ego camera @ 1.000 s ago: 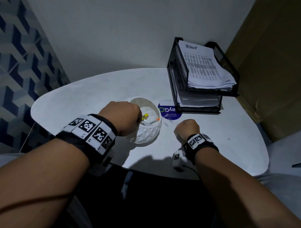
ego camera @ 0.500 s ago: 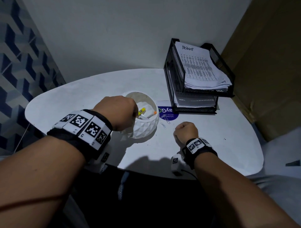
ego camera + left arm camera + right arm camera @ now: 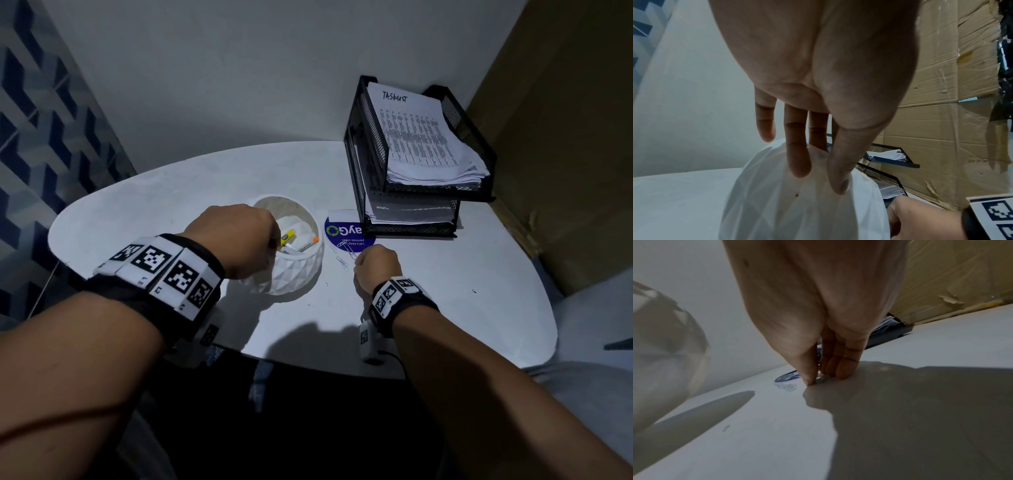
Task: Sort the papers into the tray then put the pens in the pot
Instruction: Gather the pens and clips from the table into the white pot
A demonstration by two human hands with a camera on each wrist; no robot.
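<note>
Where the blue geometric-patterned wall [image 3: 37, 144] fills the left edge of the head view, your left hand [image 3: 236, 240] sits over the near-left rim of the white faceted ceramic pot [image 3: 291, 270] at centre frame. In the left wrist view its fingers [image 3: 797, 154] hang almost straight and a little apart, tips touching the pot's rim, clamped on nothing. Inside the pot lie the pens: a yellow highlighter [image 3: 288, 237] and a white marker with an orange cap [image 3: 308, 244].

Just right of the pot, silver wire paper clips [image 3: 344, 251] lie on the smooth white rounded table [image 3: 479, 274], beside a round blue printed sticker [image 3: 346, 231]. Your right hand [image 3: 376, 267] is at lower centre, with thumb and fingers [image 3: 846, 368] drawn together, tips pressed to the tabletop by the clips; whether they pinch one you cannot tell, since the spot is blurred.

At upper right stands the black wire-mesh two-tier tray [image 3: 373, 150], with a stack of white printed papers [image 3: 421, 140] in its top tier and more sheets below. Behind it, creased brown cardboard [image 3: 565, 137] fills the right edge.
</note>
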